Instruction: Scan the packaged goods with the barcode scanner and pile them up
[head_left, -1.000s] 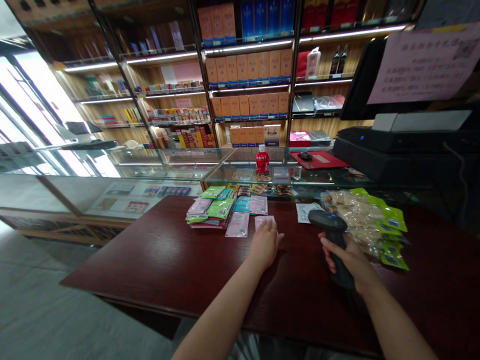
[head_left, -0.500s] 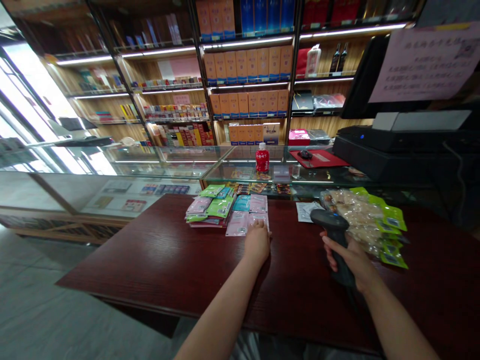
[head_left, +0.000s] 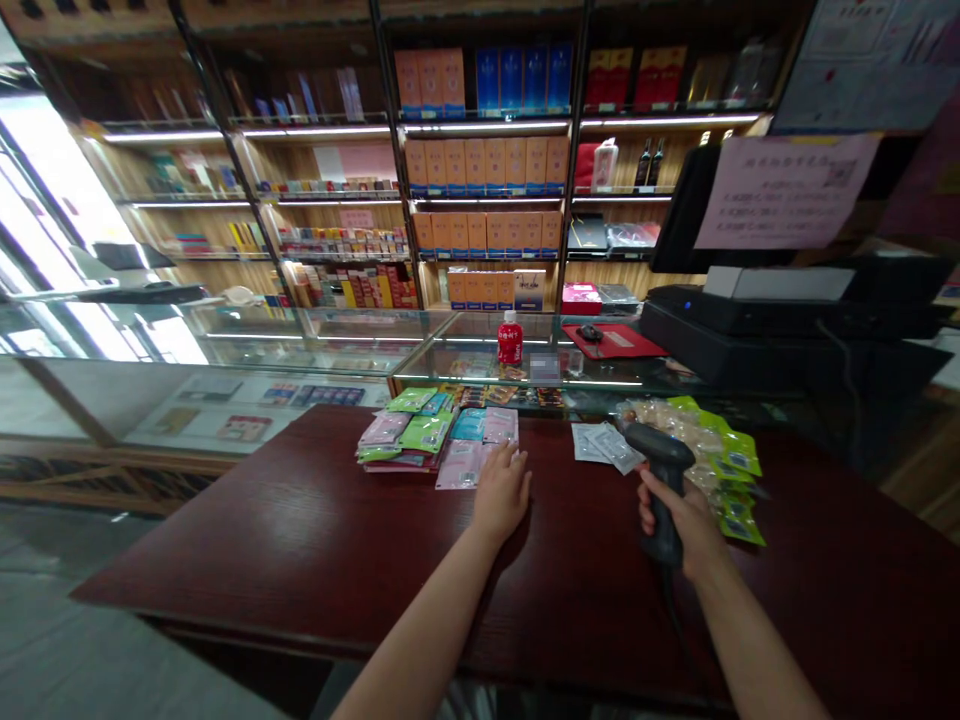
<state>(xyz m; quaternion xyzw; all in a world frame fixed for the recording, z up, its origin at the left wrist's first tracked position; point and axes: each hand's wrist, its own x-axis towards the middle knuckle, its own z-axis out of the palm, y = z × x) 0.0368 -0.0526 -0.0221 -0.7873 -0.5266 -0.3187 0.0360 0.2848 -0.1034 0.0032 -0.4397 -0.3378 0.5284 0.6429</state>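
My right hand (head_left: pixel 684 522) grips the handle of a dark barcode scanner (head_left: pixel 657 470), held upright over the dark red wooden table (head_left: pixel 300 560). My left hand (head_left: pixel 501 492) lies flat on the table with its fingers stretched out, fingertips touching a pink sachet (head_left: pixel 466 462) at the near edge of a pile of small pink, green and blue packets (head_left: pixel 420 434). Two white sachets (head_left: pixel 604 443) lie between the hands, just left of the scanner head.
A clear bag of snacks with green labels (head_left: pixel 712 450) lies right of the scanner. Behind the table runs a glass counter (head_left: pixel 375 345) with a red bottle (head_left: pixel 510 340), a red mat with a mouse (head_left: pixel 611 340) and a black till (head_left: pixel 757 320). Shelves of boxes fill the back wall.
My left hand slid forward and left, pushing a pink sachet up against the packet pile. The right hand kept its grip on the scanner. The view shifted a little right and up.
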